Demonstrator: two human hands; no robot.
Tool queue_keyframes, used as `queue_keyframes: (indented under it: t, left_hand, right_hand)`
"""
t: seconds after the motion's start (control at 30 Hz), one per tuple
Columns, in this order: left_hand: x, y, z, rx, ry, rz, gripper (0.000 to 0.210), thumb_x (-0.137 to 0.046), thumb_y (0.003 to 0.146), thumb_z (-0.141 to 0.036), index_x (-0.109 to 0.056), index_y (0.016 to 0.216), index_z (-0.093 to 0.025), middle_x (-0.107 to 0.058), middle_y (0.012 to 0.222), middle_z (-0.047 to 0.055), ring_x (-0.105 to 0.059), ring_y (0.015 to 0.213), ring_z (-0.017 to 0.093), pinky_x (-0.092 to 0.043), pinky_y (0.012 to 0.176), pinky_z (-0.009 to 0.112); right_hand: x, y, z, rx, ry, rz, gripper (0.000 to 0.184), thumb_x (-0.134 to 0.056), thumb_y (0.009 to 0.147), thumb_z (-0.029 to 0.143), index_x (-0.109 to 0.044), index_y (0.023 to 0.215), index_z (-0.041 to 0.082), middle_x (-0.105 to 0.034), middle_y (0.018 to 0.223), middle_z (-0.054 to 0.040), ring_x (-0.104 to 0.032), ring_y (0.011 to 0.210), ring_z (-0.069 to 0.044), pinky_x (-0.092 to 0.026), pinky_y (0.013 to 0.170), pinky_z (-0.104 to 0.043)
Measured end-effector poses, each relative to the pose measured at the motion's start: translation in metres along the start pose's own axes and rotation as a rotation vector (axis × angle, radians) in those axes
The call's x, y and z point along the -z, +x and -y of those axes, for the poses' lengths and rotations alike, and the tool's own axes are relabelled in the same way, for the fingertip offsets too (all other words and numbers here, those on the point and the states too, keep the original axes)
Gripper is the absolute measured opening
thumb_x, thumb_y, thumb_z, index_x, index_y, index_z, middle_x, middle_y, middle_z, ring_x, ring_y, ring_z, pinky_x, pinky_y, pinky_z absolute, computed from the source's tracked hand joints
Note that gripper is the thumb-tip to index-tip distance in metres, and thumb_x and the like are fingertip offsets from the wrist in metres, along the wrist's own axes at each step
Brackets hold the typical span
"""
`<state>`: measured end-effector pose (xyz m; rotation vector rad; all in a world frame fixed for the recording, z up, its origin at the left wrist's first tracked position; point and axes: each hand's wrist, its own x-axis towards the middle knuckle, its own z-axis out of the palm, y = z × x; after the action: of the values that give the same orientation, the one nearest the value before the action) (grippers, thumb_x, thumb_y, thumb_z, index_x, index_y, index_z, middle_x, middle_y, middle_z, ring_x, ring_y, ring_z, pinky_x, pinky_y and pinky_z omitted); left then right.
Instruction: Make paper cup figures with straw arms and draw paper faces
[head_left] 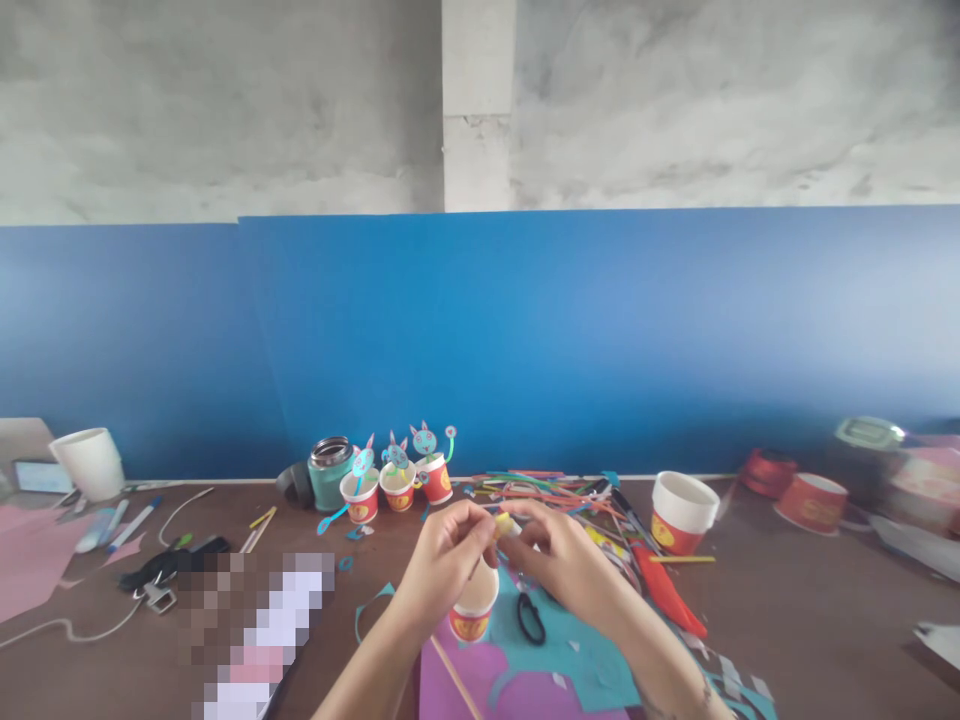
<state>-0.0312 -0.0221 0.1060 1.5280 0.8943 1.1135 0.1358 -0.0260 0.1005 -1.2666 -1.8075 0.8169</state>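
My left hand [452,545] and my right hand [553,548] meet above the table, fingers pinched. Between their fingertips is a small yellow piece [503,522] with a whitish part; its kind is too small to tell. Just below my left hand stands a red and white paper cup [472,610], its rim partly covered by my fingers. Purple paper [480,675] and teal paper [592,660] lie underneath. A dark scissor handle [531,620] rests on the teal sheet, and a thin wooden stick [455,675] crosses the purple one.
Cups with paper animal figures [397,487] stand at the back beside a teal jar [330,475]. Colourful strips [540,488] are heaped behind my hands. On the right are stacked cups [681,512] and a red pointed object [667,590]; markers [135,523] lie left.
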Motion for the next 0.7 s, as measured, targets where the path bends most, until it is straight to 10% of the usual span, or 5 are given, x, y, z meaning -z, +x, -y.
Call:
queue_keyframes:
  t: [0.17, 0.4, 0.7]
  left_hand:
    - [0.002, -0.001, -0.001, 0.095, -0.004, 0.128, 0.035, -0.061, 0.077, -0.049, -0.051, 0.081, -0.016, -0.056, 0.049, -0.004, -0.03, 0.037, 0.004, -0.018, 0.039, 0.019]
    - [0.001, 0.0, 0.001, 0.196, -0.022, 0.155, 0.041, -0.067, 0.071, -0.045, -0.034, 0.082, -0.022, -0.058, 0.044, -0.006, -0.033, 0.032, 0.004, -0.02, 0.036, 0.017]
    - [0.003, 0.003, 0.013, 0.282, 0.128, 0.233, 0.032, -0.065, 0.072, -0.039, -0.051, 0.088, -0.015, -0.061, 0.05, -0.002, -0.046, 0.034, 0.008, -0.033, 0.037, 0.019]
  right_hand:
    - [0.004, -0.003, 0.008, -0.062, 0.302, 0.216, 0.053, -0.055, 0.074, 0.021, -0.05, 0.126, 0.022, -0.068, 0.092, -0.0027, -0.06, 0.081, -0.017, -0.044, 0.068, -0.027]
    - [0.003, -0.004, 0.016, -0.166, 0.509, 0.058, 0.052, -0.044, 0.074, 0.02, -0.054, 0.125, 0.02, -0.068, 0.095, -0.0031, -0.059, 0.081, -0.017, -0.043, 0.068, -0.028]
    - [-0.009, -0.003, 0.02, 0.015, 0.363, 0.035, 0.045, -0.055, 0.081, 0.034, -0.05, 0.122, 0.018, -0.066, 0.076, -0.0006, -0.057, 0.063, -0.013, -0.043, 0.056, -0.024]
